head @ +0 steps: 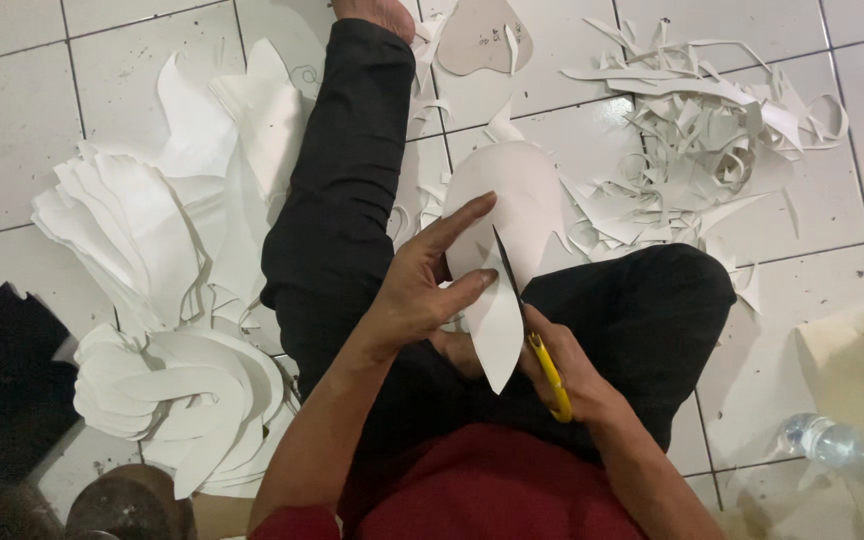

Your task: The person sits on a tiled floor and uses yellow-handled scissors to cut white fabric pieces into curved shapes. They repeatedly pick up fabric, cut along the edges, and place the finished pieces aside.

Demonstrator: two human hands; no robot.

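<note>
White sheet material, cut to a curved, pointed shape [512,250], sits between the two hands over the person's lap, its narrow tip pointing down toward the red shirt and its rounded upper part reaching over the tiled floor [12,120]. The left hand [422,290] grips the piece along its left edge, thumb and forefinger spread across the face of it, fingers pressed on the sheet. The right hand [562,375] lies just below and to the right, closed around the yellow handles of a pair of scissors [527,320], whose dark blades run up across the sheet. The person sits on the floor in black trousers [352,180], one leg stretched out ahead. To the left lie stacks of cut white shapes [162,300]; to the upper right, a loose heap of white offcuts [702,140]. A clear plastic bottle with a blue cap [842,450] lies at the lower right, well apart from the hands.
</note>
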